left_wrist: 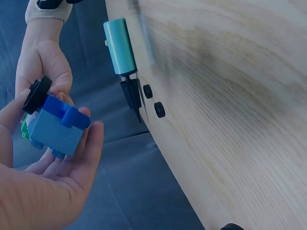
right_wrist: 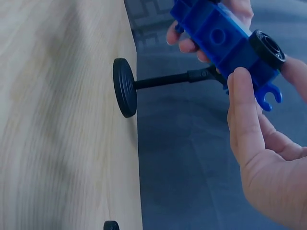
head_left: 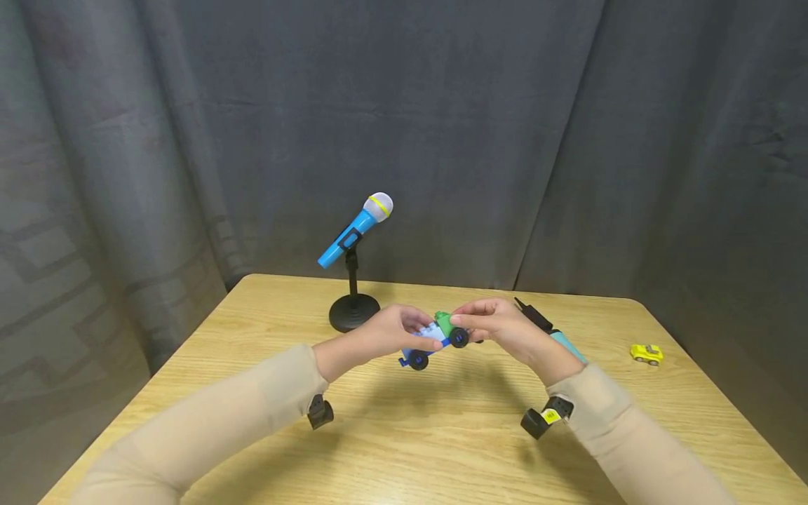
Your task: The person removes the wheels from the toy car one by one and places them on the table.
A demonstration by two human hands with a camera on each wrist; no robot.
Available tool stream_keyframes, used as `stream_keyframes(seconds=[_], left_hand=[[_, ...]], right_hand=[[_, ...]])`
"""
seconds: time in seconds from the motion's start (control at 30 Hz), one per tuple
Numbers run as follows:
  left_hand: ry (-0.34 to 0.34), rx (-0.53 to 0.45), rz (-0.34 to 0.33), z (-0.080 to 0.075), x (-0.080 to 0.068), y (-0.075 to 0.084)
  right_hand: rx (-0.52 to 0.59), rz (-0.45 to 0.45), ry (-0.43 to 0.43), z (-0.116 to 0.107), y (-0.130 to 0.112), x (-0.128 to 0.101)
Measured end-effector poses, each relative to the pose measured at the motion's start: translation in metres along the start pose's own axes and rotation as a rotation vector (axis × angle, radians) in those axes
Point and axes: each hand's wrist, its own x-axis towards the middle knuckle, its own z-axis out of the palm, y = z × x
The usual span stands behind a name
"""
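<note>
A building-block toy car [head_left: 431, 335], with a blue base, light blue and green blocks and black wheels, is held up above the table. My left hand [head_left: 386, 333] grips its light blue rear part, thumb on the near side. At the green front, my right hand [head_left: 501, 328] pinches the car between thumb and fingers. The right wrist view shows the blue underside [right_wrist: 218, 36], a wheel [right_wrist: 267, 49] and a hook [right_wrist: 269, 97] at one end. Two loose black wheels [left_wrist: 147, 91] [left_wrist: 159, 109] stand on the table in the left wrist view.
A blue toy microphone [head_left: 353, 237] sits on a black stand [head_left: 353, 313] at the back left of the wooden table [head_left: 404, 449]. Partly behind my right forearm lies a teal-and-black object [head_left: 566, 344]. A small yellow toy car [head_left: 647, 354] is at the right.
</note>
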Motion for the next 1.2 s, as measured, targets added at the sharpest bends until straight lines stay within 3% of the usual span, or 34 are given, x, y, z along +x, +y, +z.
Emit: stream_keyframes(seconds=[0.33,0.6,0.77,0.97,1.2], left_hand=[[-0.018,0.037,0.024,0.001,0.004,-0.006],[0.108,0.033,0.016,0.001,0.003,-0.015],[0.18,0.015,0.021,0.002,0.004,-0.017],[0.228,0.008,-0.006,0.003,0.004,-0.018],[0.219,0.046,0.008,0.002,0.002,-0.018]], right_hand=[[0.045,-0.009,-0.009,0.012,0.0,-0.004],[0.079,0.022,-0.068,0.016,-0.003,-0.017],[0.034,-0.03,-0.1,0.018,0.0,-0.023],[0.03,-0.056,-0.022,0.031,0.0,-0.018],[-0.049,-0.074,0.102,0.046,0.0,-0.011]])
